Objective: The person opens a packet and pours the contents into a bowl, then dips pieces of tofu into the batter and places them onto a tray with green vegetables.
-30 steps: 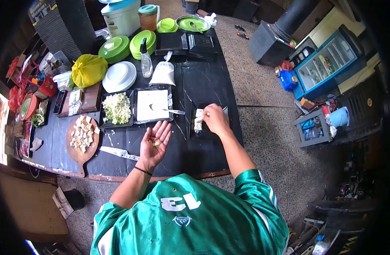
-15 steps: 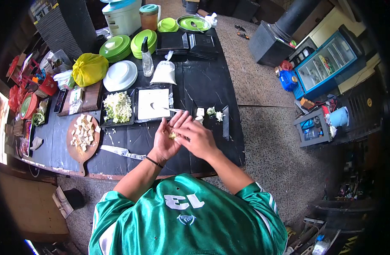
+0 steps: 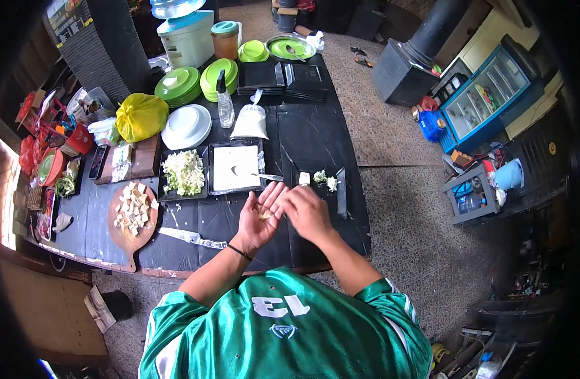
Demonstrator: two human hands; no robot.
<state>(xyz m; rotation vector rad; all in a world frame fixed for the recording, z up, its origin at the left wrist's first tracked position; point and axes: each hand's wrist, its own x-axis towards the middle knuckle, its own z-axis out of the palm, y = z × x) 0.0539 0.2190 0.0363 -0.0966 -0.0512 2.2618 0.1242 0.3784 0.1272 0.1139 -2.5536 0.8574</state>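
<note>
My left hand (image 3: 259,215) lies palm up and cupped open over the black table (image 3: 315,136), cradling a small pale morsel (image 3: 265,216); best to keep that palm level so nothing rolls off. My right hand (image 3: 307,211) curls beside it, fingertips touching the morsel, pinching lightly. Beyond sits the narrow black tray (image 3: 338,197).

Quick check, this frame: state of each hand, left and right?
Left hand: open, palm up, a small yellowish piece lying in it.
Right hand: fingers at the left palm; grip on the piece cannot be told.
</note>
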